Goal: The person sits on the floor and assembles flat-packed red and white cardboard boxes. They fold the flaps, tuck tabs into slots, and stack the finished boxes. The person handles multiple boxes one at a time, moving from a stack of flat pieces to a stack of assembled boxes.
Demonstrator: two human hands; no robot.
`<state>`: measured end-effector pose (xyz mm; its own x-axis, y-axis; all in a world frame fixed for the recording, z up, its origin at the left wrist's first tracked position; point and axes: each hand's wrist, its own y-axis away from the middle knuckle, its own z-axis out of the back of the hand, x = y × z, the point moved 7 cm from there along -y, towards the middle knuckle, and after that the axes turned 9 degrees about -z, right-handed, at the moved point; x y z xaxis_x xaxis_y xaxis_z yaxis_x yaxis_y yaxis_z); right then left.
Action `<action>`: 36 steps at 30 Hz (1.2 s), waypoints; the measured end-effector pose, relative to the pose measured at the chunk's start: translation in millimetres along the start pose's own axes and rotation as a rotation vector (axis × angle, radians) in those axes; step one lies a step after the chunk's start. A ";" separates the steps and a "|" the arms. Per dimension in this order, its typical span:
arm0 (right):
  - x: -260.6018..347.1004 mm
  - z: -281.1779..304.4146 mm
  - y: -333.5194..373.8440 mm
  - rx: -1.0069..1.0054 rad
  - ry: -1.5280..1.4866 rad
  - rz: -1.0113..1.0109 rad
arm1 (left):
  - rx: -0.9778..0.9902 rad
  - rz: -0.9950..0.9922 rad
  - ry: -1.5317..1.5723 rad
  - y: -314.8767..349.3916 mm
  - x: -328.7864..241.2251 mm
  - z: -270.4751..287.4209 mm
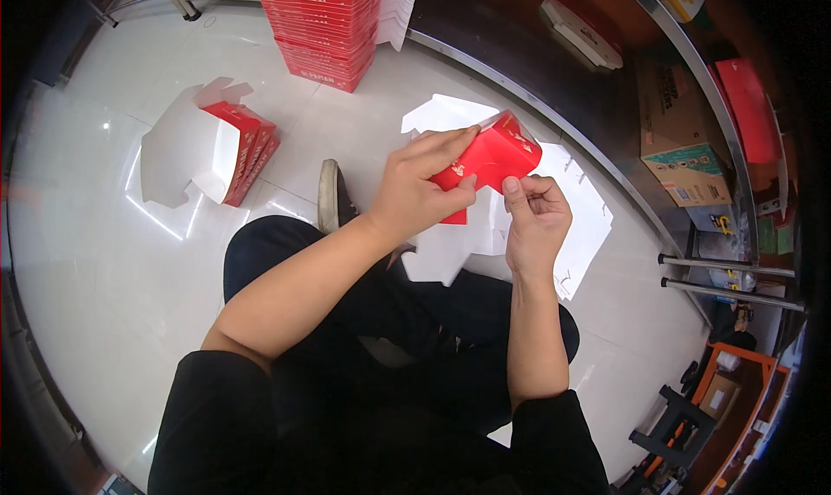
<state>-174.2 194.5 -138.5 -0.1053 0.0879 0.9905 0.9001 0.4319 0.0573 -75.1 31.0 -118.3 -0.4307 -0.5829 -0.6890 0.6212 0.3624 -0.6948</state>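
A partly folded red cardboard box (pixel 505 153) with a white inside is held up in front of me. My left hand (pixel 424 179) grips its left side, fingers along the upper edge and thumb on the red face. At its lower right corner, my right hand (pixel 537 218) pinches the card between thumb and fingers. White flaps of card (pixel 440 251) hang below the box. Beneath and to the right, flat white card blanks (pixel 578 226) lie on the floor. A short stack of nested red boxes (pixel 251 157) with white lids raised stands to the left.
A tall stack of nested red boxes (pixel 318 36) stands at the far side. Along the right runs a metal-edged shelf (pixel 519 92) with a brown carton (pixel 679 122) on it. Metal legs (pixel 727 265) stick out at right. My shoe (pixel 329 196) rests on the tiled floor.
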 end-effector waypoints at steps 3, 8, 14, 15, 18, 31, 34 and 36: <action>-8.5 0.0 -3.2 -0.004 -0.050 -0.069 | -0.009 -0.020 0.017 1.2 -1.8 -2.6; -18.4 -14.9 -1.8 0.134 -0.068 -0.137 | -0.030 0.052 -0.004 9.2 -1.0 -3.0; -18.5 -20.4 8.3 0.180 0.082 -0.199 | -0.037 -0.028 0.090 7.8 -5.4 -6.1; -16.3 -21.2 8.2 0.198 0.107 -0.176 | -0.032 -0.008 0.148 6.4 -5.2 -8.4; 0.5 -10.9 1.5 0.081 0.172 0.056 | 0.082 0.083 0.220 0.1 -3.5 -17.3; 20.2 -16.2 -3.9 0.270 0.735 0.249 | 0.042 0.664 0.405 0.4 47.7 -7.3; 9.1 -13.3 -7.3 0.203 0.684 0.038 | -0.131 0.774 0.573 5.2 62.6 -4.9; 6.3 -11.3 -2.6 0.126 0.517 -0.018 | -0.208 0.840 0.597 10.0 69.3 -3.7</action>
<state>-172.4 183.7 -131.0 0.1308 -0.3610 0.9234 0.8389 0.5366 0.0909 -101.2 -3.1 -173.7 -0.2018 0.3467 -0.9160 0.7695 0.6347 0.0707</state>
